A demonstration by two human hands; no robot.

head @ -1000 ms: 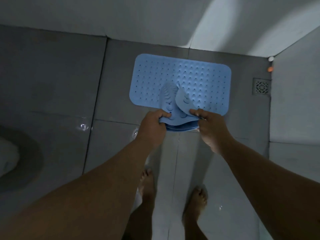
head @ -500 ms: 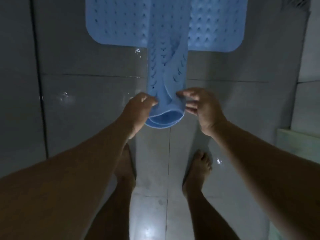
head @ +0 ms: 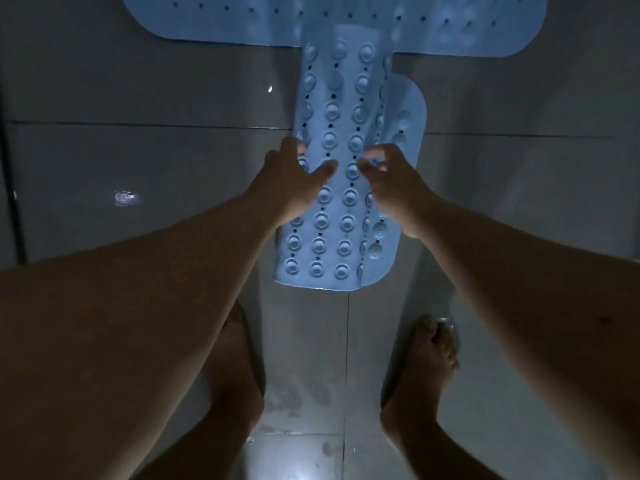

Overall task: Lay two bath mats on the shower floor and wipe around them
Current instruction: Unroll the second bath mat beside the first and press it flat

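One blue bath mat (head: 242, 19) lies flat on the grey tiled shower floor (head: 138, 168) at the top of the view. A second blue mat (head: 341, 216), folded lengthwise with its suction cups facing up, stretches from that mat toward me. My left hand (head: 294, 181) grips its left edge with the thumb on top. My right hand (head: 394, 185) pinches its right edge, where a folded layer sticks out to the right. Part of the second mat is hidden under both hands.
My two bare feet (head: 426, 368) stand on the tiles just below the folded mat. Water drops glint on the floor at the left (head: 126, 197). A dark vertical edge runs down the far left.
The camera has dropped closer to the floor. The second mat has been unrolled further and now shows its suction-cup side; both hands have shifted up to its side edges.
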